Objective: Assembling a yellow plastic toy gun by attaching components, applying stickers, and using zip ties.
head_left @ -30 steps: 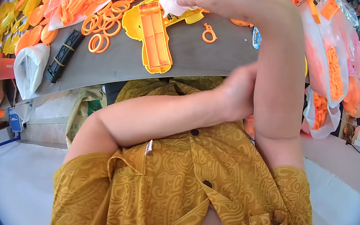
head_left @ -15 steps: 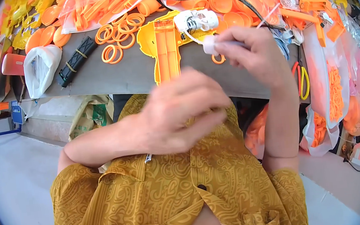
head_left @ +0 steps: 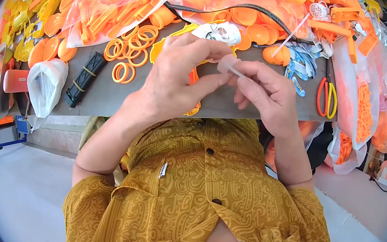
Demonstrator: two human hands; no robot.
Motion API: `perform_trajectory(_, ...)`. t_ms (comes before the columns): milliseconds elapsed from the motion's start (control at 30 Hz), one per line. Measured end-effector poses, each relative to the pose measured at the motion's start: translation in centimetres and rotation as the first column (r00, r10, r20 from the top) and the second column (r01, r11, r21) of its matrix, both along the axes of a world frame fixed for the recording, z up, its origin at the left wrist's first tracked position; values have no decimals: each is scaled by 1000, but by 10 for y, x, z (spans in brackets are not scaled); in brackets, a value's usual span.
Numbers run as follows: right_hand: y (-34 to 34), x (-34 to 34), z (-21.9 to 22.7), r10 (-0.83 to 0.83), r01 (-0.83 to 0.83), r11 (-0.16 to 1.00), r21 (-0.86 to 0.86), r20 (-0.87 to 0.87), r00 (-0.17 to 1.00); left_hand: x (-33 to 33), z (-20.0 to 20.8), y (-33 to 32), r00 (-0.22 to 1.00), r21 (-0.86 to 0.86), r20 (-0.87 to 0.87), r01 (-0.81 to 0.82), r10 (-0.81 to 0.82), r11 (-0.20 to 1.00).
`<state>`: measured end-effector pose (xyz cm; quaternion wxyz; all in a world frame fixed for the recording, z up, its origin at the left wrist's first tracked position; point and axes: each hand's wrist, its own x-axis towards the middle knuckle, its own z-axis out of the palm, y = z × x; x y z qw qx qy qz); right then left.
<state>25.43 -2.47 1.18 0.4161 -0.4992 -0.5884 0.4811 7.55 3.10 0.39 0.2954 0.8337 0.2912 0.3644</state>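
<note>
Both of my hands meet over the near part of the table. My right hand pinches the thin stem of a small translucent white plastic piece. From the left, the bent thumb and forefinger of my left hand close about the wide end of that piece. Beyond them lies a white round plastic housing with dark parts in its opening. It rests on a yellow toy shell, mostly hidden behind my left hand. An orange part inside the shell shows only in slivers.
Orange rings and a black banded bar lie at left, beside a white bag. Bagged orange parts fill the back, crossed by a black cable. Red-and-yellow-handled scissors and blue-white packets lie right.
My left hand has moved up and forward to the small white piece. My right hand has come down and left with it, uncovering an orange dome and packets.
</note>
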Motion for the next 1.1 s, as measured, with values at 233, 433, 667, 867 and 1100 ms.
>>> perform_trajectory(233,14,13,-8,-65,46,998,-48,-558,827,-3,5,11,929,-481,370,213,-23,850)
perform_trajectory(433,17,-15,0,-109,77,989,-123,-280,954,-4,7,12,908,-556,419,246,12,794)
perform_trajectory(667,19,-17,3,-119,99,990,-103,-213,970,-7,11,15,932,-558,363,216,2,801)
perform_trajectory(867,11,-12,-9,-160,158,987,-25,-137,978,0,11,19,989,-206,141,75,-46,976)
perform_trajectory(1100,6,-7,-18,-325,272,936,-225,-253,911,9,-2,33,993,97,-14,121,-120,988)
